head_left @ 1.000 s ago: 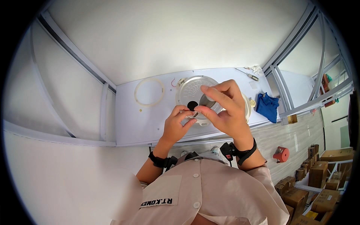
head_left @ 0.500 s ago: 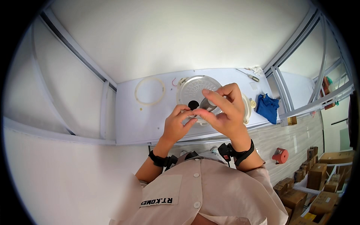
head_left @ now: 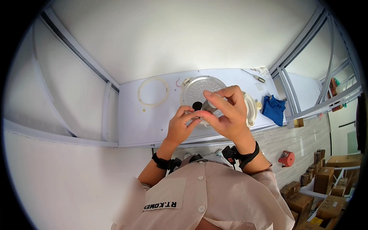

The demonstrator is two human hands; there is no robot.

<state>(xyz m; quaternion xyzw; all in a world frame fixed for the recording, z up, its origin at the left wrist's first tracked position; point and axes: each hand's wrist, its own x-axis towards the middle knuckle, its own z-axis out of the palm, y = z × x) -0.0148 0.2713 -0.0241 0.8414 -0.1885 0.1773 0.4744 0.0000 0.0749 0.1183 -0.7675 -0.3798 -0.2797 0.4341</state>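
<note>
My right hand (head_left: 231,112) is closed around a small grey metallic cylinder-like piece (head_left: 208,106), gripped between thumb and fingers. Close beside it, my left hand (head_left: 181,123) has its fingertips pinched together near the piece's lower end, touching the right thumb; what they hold is too small to make out. A black round spot (head_left: 197,105) shows just above the left fingertips; whether it is a separate part I cannot tell. Beyond both hands lies a round silver metal lid (head_left: 203,85) with an embossed pattern, partly covered by my right hand.
On the white table (head_left: 128,126) lie a pale ring (head_left: 167,92), a small yellow bit (head_left: 144,110), a screwdriver (head_left: 259,79), a blue cloth (head_left: 273,111) and a cream round plastic part (head_left: 251,109). A red stool (head_left: 286,158) and cardboard boxes (head_left: 324,180) stand on the floor at right.
My right hand and the grey piece have shifted slightly left, baring more of the cream plastic part. The left hand stays almost in place.
</note>
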